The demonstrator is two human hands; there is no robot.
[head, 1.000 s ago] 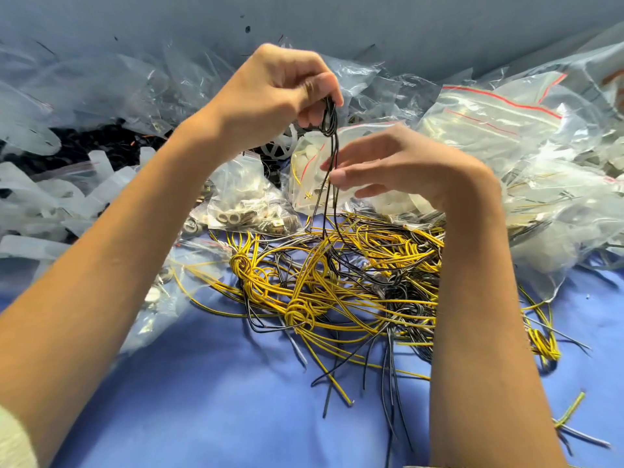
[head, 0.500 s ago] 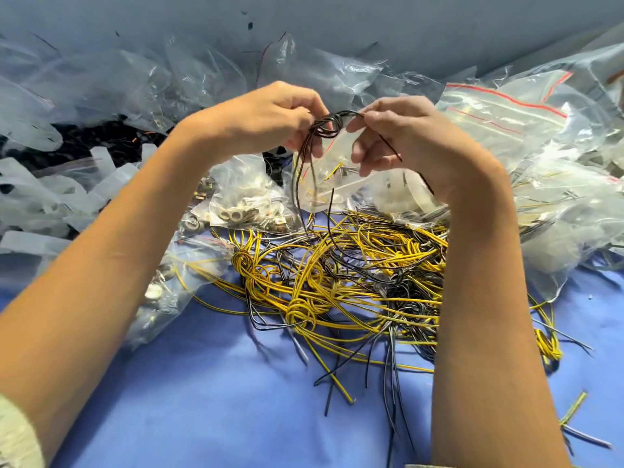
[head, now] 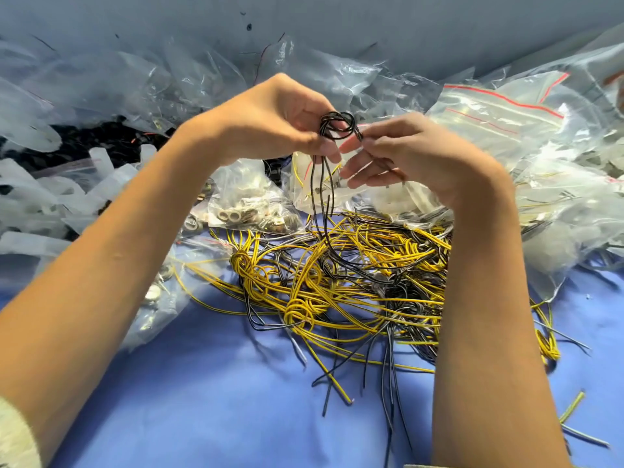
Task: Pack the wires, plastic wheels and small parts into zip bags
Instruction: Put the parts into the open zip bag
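Both hands are raised together above the middle of the work surface, and the black wire coil (head: 337,125) sits between them. The left hand (head: 270,119) is at nine o'clock of the coil. Its thumb and curled fingers pinch the coil's lower left edge. The right hand (head: 415,153) is at three to four o'clock of the coil, and its thumb and forefinger pinch the wire where it leaves the loop on the right. The other right fingers are loosely bent below. The fingertips of the two hands nearly meet under the coil.

The coil is a small ring of several turns, held upright and clear of the table. Its loose black tails hang from six o'clock, pass between the two wrists, and run down into the wire pile (head: 354,275).

The pile is a tangle of yellow and black wires, some tied into small knotted loops. It lies on the blue cloth (head: 202,400) at six o'clock of the hands and spreads towards four o'clock behind the right forearm.

At seven o'clock of the coil, just past the left wrist, lies a zip bag of small metal parts (head: 250,204). Clear zip bags with red seal lines (head: 499,119) are heaped at two to three o'clock of the right hand. White plastic pieces (head: 40,197) lie well apart, at nine o'clock of the left forearm.
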